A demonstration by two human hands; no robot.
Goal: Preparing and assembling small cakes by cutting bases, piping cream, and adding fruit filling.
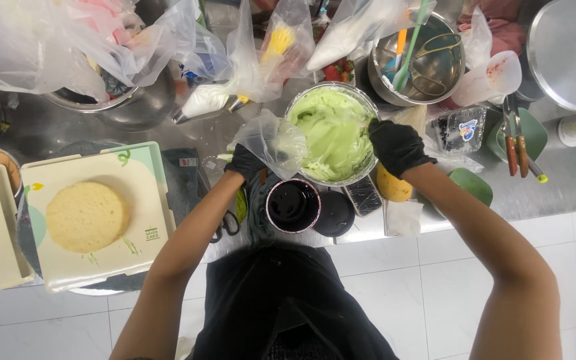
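Down on the steel counter (568,180), both black-gloved hands are working at a metal bowl of pale green cream (333,133). The left hand (246,163) is gripping a clear plastic piping bag (276,141), fingers clamped on its lower part, with the bag's open top touching the bowl's left rim. The right hand (396,145) is resting at the bowl's right rim, fingers curled together; whether it is gripping a tool I cannot tell. Just below the bowl a dark cup (292,205) is standing. Well apart to the left, 1 round sponge cake (86,217) is lying on a cream-coloured cake board (148,200).
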